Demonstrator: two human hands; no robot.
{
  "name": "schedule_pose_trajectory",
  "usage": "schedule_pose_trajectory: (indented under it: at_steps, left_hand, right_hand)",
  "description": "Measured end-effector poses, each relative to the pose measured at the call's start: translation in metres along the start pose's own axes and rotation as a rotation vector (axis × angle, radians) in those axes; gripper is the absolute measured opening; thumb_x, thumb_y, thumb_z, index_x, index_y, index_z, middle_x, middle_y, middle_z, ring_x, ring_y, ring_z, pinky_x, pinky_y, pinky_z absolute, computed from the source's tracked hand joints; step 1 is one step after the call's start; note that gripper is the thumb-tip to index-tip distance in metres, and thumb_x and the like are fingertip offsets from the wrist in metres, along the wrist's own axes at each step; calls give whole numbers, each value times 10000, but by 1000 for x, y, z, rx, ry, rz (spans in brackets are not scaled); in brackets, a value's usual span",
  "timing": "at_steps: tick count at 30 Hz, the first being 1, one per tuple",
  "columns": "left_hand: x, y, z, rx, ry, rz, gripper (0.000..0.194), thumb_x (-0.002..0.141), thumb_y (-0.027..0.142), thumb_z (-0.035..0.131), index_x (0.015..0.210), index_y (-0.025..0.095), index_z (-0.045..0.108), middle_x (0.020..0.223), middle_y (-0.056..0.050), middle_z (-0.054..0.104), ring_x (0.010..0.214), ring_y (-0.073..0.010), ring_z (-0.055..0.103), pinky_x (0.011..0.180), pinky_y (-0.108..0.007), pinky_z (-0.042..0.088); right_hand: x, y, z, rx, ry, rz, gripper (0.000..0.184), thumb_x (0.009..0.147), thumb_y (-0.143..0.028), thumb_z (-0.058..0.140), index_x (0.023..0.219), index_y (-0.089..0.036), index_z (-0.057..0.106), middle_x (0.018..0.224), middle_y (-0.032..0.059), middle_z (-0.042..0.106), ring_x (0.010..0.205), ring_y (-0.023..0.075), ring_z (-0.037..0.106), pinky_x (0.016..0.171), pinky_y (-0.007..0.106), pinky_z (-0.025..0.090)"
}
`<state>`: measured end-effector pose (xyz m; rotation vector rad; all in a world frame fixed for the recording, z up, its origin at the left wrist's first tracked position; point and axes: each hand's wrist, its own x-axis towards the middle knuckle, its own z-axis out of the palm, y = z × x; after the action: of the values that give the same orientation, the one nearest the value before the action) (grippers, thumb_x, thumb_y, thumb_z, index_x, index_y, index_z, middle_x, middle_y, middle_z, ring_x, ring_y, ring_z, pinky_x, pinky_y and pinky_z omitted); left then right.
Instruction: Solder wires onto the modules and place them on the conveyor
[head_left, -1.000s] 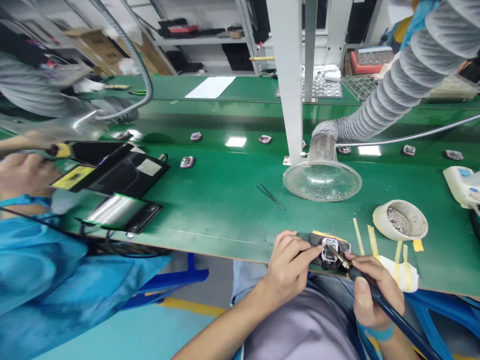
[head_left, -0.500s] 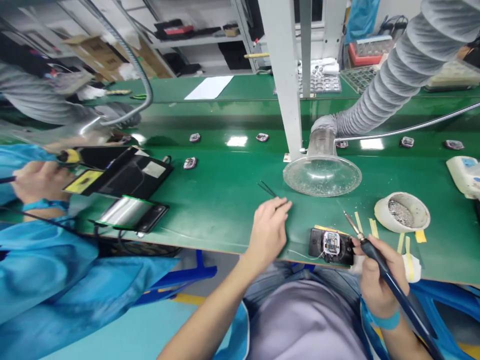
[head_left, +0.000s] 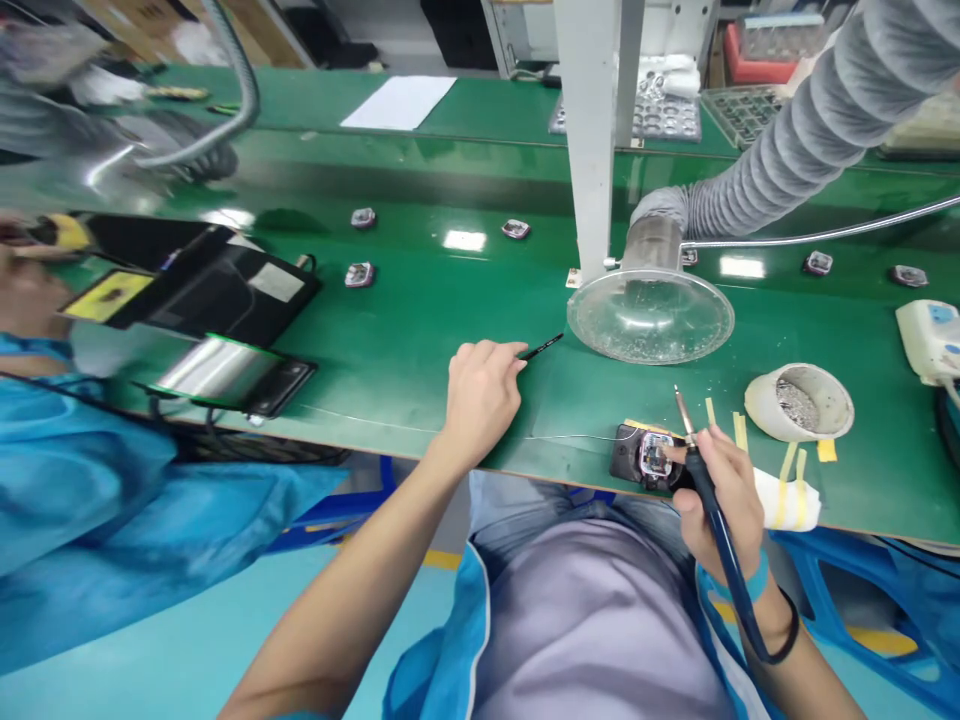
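My left hand (head_left: 484, 400) is closed around dark tweezers (head_left: 545, 346) whose one end sticks out to the right, just over the green bench. In my right hand (head_left: 727, 495) is a soldering iron (head_left: 703, 482), its metal tip pointing up and away from me. A finger of that hand reaches to the small square watch-like case (head_left: 655, 455) with exposed electronics. This case sits in a black holder (head_left: 624, 455) at the bench's front edge. A thin wire (head_left: 570, 437) runs along the bench to the holder.
A clear fume hood (head_left: 651, 315) on a grey hose hangs beyond the holder. To the right stand a white pot (head_left: 799, 402) of metal bits and taped white material (head_left: 784, 500). Several small cases lie farther back. At left, a co-worker's blue sleeve (head_left: 90, 500) adjoins a solder spool (head_left: 217, 372).
My left hand has left the case, moved left and picked up the tweezers. My right hand has lifted the iron's tip off the case, and its finger now reaches to the case.
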<state>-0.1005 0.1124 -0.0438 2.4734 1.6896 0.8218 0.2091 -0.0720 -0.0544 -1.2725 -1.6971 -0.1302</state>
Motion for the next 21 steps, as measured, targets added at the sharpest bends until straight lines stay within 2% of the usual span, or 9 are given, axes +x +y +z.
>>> schedule_pose_trajectory:
  at_steps: [4,6,8,10,13,16,18,21]
  left_hand:
    - [-20,22,-10,-206,248,0,233,1191,291,529,1189,228,753,1089,-95,795,1066,-293,718,985,-451,551]
    - [-29,33,-10,-273,307,-12,195,1203,296,530,1210,231,713,1137,-92,791,1105,-276,732,992,-429,569]
    - [-35,41,-6,-305,274,-24,161,1197,279,533,1217,230,685,1152,-97,782,1104,-271,737,985,-417,582]
    - [-40,45,0,-316,208,-42,140,1185,254,536,1212,227,671,1144,-103,772,1098,-274,739,980,-413,593]
    - [-42,47,7,-320,170,-72,123,1172,236,554,1225,223,664,1167,-110,768,1119,-276,745,991,-409,606]
    - [-43,46,9,-329,164,-86,114,1160,238,581,1227,221,670,1181,-109,769,1119,-273,754,984,-401,613]
    - [-43,44,9,-331,166,-99,118,1153,237,587,1213,218,686,1174,-107,776,1112,-274,760,974,-398,613]
    - [-43,45,6,-370,204,-143,117,1147,249,612,1190,218,716,1163,-98,803,1111,-268,776,984,-396,609]
  right_hand:
    - [1,0,2,-39,-25,-28,714,1228,-617,548,1816,-221,469,1298,152,837,1273,348,802,1201,705,692]
    - [2,-2,3,-35,-4,-1,684,1230,-579,575,1799,-208,498,1204,129,854,1206,340,807,1200,706,688]
    - [3,-4,2,-30,35,27,644,1230,-546,595,1771,-199,540,1083,100,854,1119,323,804,1185,684,696]
    - [3,-4,1,-29,38,24,637,1232,-550,588,1766,-204,547,1058,92,849,1129,319,803,1200,670,686]
    - [4,0,-1,4,-27,-48,703,1223,-534,620,1831,-232,438,1247,128,844,1333,344,782,1260,687,644]
    - [4,3,-2,52,-145,-114,803,1204,-466,686,1883,-281,300,1445,155,795,1519,370,705,1319,729,584]
    - [4,4,-1,53,-194,-119,805,1200,-445,697,1882,-279,301,1461,155,799,1544,367,689,1348,737,552]
    - [3,3,1,26,-127,-80,728,1214,-498,653,1843,-227,408,1340,148,851,1435,344,747,1316,704,596]
